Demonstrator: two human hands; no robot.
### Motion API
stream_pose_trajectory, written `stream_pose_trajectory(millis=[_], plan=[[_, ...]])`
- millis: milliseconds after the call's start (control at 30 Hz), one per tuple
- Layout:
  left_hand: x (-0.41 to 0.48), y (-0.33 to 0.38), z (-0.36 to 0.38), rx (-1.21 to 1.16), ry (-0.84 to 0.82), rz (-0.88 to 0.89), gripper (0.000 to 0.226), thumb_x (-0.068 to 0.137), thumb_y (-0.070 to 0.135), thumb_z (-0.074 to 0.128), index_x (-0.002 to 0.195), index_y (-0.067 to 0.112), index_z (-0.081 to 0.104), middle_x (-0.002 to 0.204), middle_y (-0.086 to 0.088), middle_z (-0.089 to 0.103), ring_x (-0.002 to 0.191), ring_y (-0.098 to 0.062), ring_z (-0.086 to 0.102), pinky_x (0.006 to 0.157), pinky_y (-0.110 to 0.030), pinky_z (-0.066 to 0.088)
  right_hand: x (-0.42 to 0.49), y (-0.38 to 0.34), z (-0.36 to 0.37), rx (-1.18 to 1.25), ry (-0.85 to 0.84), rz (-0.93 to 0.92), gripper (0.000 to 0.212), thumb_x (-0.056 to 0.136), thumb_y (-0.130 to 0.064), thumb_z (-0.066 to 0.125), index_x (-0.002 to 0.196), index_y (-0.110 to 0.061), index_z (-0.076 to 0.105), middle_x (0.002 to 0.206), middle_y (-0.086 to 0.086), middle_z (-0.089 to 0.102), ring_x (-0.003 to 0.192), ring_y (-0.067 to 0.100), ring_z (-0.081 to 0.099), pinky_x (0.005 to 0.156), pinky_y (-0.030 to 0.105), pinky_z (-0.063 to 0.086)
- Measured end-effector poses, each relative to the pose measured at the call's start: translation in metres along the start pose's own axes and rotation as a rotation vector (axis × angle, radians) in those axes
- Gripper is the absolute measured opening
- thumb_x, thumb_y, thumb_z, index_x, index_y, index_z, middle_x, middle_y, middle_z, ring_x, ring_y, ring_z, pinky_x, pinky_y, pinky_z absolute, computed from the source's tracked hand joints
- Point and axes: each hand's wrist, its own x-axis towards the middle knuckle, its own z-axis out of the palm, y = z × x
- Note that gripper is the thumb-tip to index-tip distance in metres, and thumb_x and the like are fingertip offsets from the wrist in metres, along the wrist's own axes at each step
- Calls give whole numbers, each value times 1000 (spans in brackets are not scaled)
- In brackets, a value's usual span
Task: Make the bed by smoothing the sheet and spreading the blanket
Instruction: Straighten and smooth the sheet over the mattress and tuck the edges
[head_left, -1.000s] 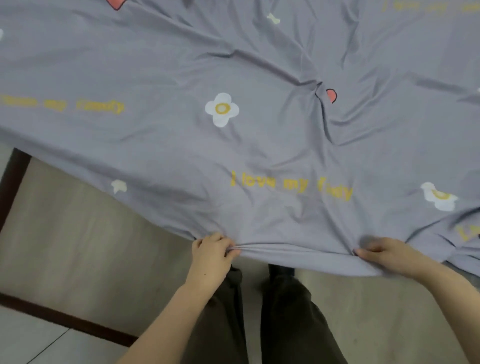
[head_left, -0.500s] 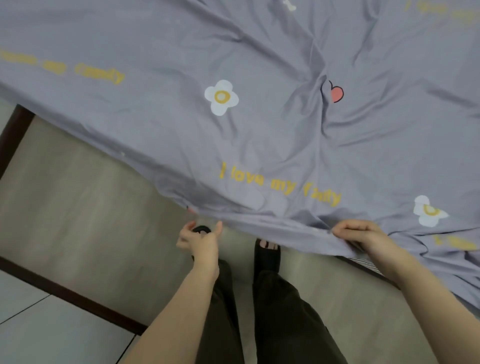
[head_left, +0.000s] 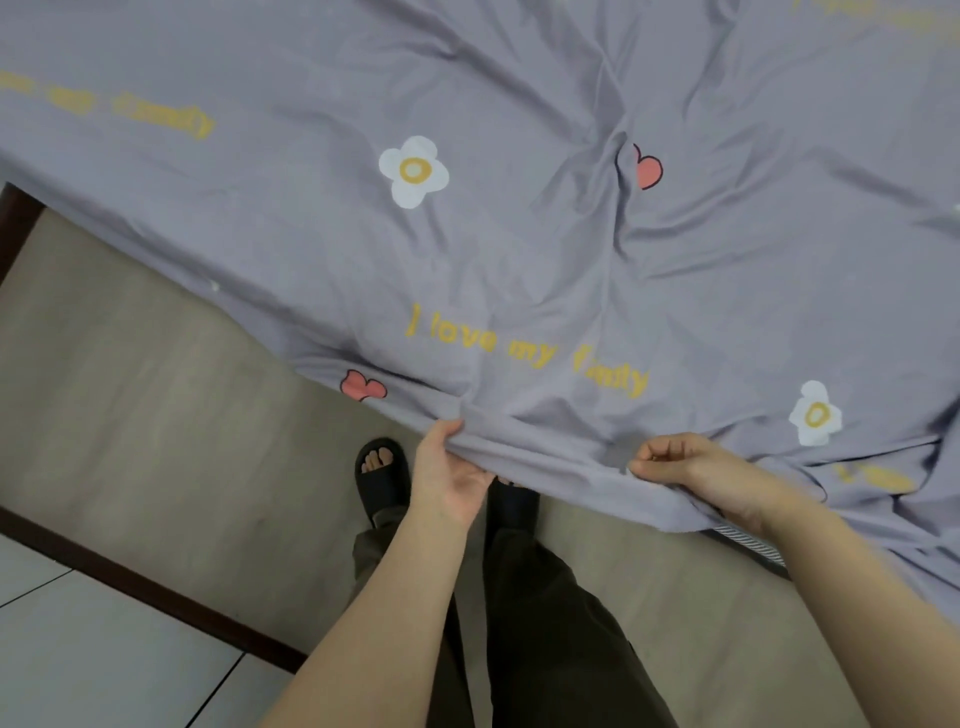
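Observation:
A lavender-grey sheet (head_left: 519, 234) printed with white flowers, red hearts and yellow lettering covers the upper part of the view, creased around the middle. Its near edge hangs over the floor. My left hand (head_left: 447, 475) grips that edge from below, thumb on top of a bunched fold. My right hand (head_left: 691, 467) pinches the same edge a short way to the right, fingers closed on the cloth. A striped mattress corner (head_left: 748, 543) peeks out under the sheet by my right wrist.
Beige floor matting (head_left: 156, 415) lies under the sheet's edge, bordered by a dark wooden strip (head_left: 156, 597), with pale tiles (head_left: 78, 649) beyond. My legs in dark trousers and black slippers (head_left: 382, 473) stand between the hands.
The sheet's edge has been drawn toward me and a red heart near the hem has come into view. My left hand has taken hold of the edge again, closer to the right hand.

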Motion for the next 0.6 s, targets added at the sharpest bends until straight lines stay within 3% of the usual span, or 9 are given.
stream_pose_trajectory(millis=[100,167,200,267,333,433,533,600], plan=[[-4,0,-12,-130,48,63,35,91,13,51,124,15,61,110,-12,72,96,-31,71,75,-43,58,8,13,9,-323,105,47,23,92,-31,61,73,-18,56,61,-1,50,61,14,46,58,21,36],[-6,0,-20,-158,67,77,34,96,24,51,127,15,60,116,-10,70,104,-29,69,87,-43,56,12,22,21,-445,226,89,26,90,-47,59,99,-23,50,63,2,58,51,16,55,50,22,42],[-7,0,-24,-180,71,66,36,97,29,51,129,16,59,120,-9,69,110,-28,66,96,-44,51,13,26,28,-480,294,105,41,89,-51,59,117,-26,43,67,5,62,50,19,58,47,25,44],[-9,-1,-32,-230,102,52,40,99,35,49,132,15,57,128,-10,64,120,-28,59,109,-45,41,20,33,36,-677,425,92,88,84,-56,62,148,-25,10,82,12,65,70,28,65,55,30,42],[-9,-3,-38,-249,166,97,42,99,37,48,134,15,54,131,-9,61,123,-28,56,112,-45,37,27,42,40,-942,492,81,104,81,-58,62,151,-24,-7,94,11,65,87,30,65,63,32,40],[-11,-5,-47,-216,272,191,40,99,36,48,135,17,53,131,-7,61,120,-26,57,109,-47,40,36,51,41,-1173,480,74,75,85,-42,58,146,-23,19,110,4,62,96,27,63,66,33,44],[-16,-6,-55,-129,388,257,41,98,35,51,135,17,52,131,-5,60,116,-24,59,104,-45,46,36,62,39,-1195,496,23,49,83,-19,57,130,-24,42,122,3,54,110,27,53,75,34,44],[-17,-5,-58,-79,452,272,41,99,33,51,136,14,51,133,-7,59,117,-24,58,103,-44,46,35,68,39,-1172,585,-46,37,82,-16,62,118,-19,53,118,5,52,108,30,51,72,35,40]])
